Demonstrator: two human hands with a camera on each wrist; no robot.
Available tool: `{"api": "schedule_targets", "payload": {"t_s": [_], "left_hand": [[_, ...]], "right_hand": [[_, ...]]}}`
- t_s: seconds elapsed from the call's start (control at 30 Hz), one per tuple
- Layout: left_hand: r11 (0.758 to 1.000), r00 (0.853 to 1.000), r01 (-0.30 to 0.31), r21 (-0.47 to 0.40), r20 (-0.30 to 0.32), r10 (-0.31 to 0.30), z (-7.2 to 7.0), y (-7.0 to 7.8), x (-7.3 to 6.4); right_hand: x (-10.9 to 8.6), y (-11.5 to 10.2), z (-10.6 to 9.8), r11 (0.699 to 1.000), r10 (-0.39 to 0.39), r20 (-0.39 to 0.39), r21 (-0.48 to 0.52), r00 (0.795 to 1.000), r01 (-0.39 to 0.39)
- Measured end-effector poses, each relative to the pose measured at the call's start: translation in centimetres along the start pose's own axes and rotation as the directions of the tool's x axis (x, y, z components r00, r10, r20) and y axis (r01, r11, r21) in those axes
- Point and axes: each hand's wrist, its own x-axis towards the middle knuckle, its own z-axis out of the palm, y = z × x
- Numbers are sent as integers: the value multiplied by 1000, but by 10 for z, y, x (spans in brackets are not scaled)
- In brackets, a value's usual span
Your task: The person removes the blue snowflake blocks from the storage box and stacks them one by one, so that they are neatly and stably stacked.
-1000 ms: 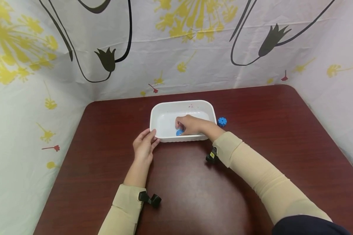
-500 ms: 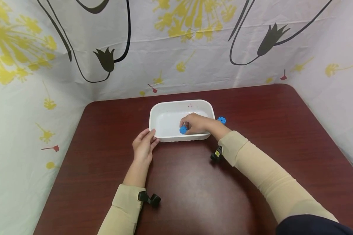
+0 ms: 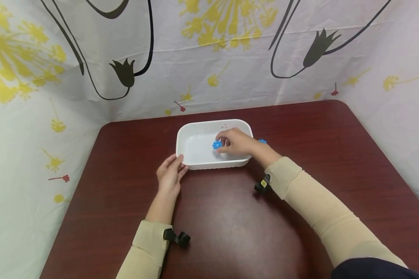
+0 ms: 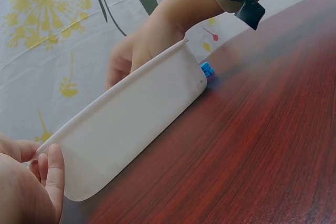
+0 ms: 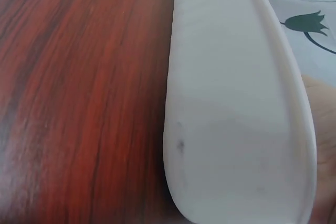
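Note:
A white rectangular plastic tray stands on the table. My left hand grips its near left corner, the thumb over the rim and the fingers against the outer wall, as the left wrist view also shows. My right hand is inside the tray, pinching a blue notched disc between thumb and fingers above the tray's floor. In the right wrist view the tray wall hides the fingers and the disc. Just outside the tray's right end is another blue piece, partly hidden behind my right wrist in the head view.
The dark red wooden table has a rounded far edge. A patterned white curtain hangs behind it and along both sides. Small reddish marks show on the tray's far inner wall.
My right hand has lifted away from the tray's near side, moving slightly right with the blue notched disc between its fingers. My left hand keeps its hold on the tray's corner.

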Motion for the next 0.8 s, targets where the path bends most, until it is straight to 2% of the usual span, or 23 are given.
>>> {"api": "schedule_targets", "payload": {"t_s": [0.23, 0.33, 0.53, 0.8], "left_hand": [[1000, 1000, 13, 6, -3, -13, -1, 0, -1], [1000, 1000, 15, 8, -3, -15, -2, 1, -2], [1000, 1000, 21, 3, 1, -21, -2, 1, -2], [1000, 1000, 10, 3, 5, -10, 1, 2, -2]], "right_hand": [[-6, 2, -8, 997, -70, -127, 4, 989, 71], [-9, 3, -12, 997, -72, -174, 4, 982, 74], [-18, 4, -23, 998, -35, -246, 45, 969, 48], [-33, 10, -36, 998, 30, -299, 62, 954, -12]]}}
